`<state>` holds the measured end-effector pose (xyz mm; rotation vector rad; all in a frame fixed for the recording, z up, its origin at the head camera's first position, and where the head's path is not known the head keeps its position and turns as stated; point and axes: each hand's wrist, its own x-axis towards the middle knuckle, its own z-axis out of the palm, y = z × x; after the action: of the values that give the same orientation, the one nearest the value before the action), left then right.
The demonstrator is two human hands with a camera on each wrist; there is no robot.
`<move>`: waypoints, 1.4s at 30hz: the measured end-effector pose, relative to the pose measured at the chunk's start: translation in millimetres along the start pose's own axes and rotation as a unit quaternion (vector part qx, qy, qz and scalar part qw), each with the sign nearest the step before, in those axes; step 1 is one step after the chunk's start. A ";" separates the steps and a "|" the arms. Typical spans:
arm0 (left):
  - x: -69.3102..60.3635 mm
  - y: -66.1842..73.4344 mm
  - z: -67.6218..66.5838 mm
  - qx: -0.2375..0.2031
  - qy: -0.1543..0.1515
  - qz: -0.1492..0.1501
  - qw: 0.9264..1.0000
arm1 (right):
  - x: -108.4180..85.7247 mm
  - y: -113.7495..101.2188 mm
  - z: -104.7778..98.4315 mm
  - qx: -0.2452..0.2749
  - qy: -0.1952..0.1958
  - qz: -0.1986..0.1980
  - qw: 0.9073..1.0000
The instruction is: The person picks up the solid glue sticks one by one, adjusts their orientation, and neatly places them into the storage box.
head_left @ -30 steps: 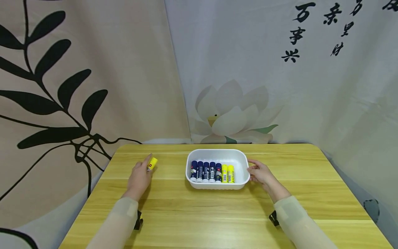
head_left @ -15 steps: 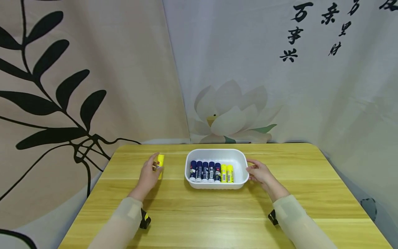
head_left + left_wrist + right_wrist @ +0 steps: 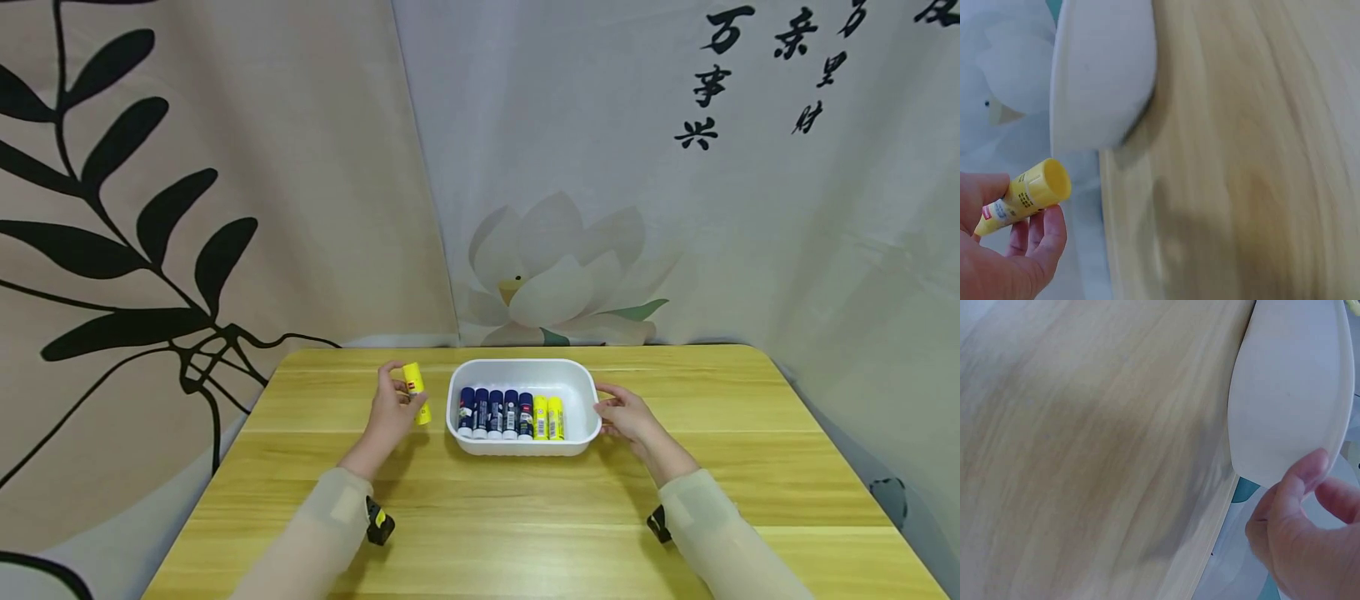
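My left hand (image 3: 388, 421) holds a yellow glue stick (image 3: 413, 378) above the table, left of a white plastic tray (image 3: 517, 448). In the left wrist view, the thumb and fingers pinch the glue stick (image 3: 1025, 195), its flat yellow end facing the tray's outer wall (image 3: 1107, 69). At the tray's right end, my right hand (image 3: 632, 423) grips the rim; the right wrist view shows its fingers (image 3: 1310, 467) against the tray's edge. Inside the tray, several navy glue sticks (image 3: 496, 412) lie in a row, with two yellow glue sticks (image 3: 547, 418) at their right.
The tray stands on a wooden table (image 3: 480, 525) near its far edge. Behind hangs a fabric backdrop (image 3: 337, 167) with printed leaves, a lotus and characters. Inside the tray, bare floor shows right of the yellow sticks.
My left hand has moved right toward the tray, bringing the yellow glue stick with it and turning it more upright. The right hand and the tray have stayed in place.
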<state>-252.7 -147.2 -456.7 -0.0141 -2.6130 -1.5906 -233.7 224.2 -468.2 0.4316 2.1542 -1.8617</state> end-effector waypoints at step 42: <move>-21.2 78.0 165.0 -0.077 -0.033 0.016 0.996 | -3.8 1.2 -2.0 0.011 -0.024 -0.011 1.000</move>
<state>-238.4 35.8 -464.5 -0.1189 -2.5173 -1.8063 -229.8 226.2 -467.6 0.3652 2.1175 -1.8900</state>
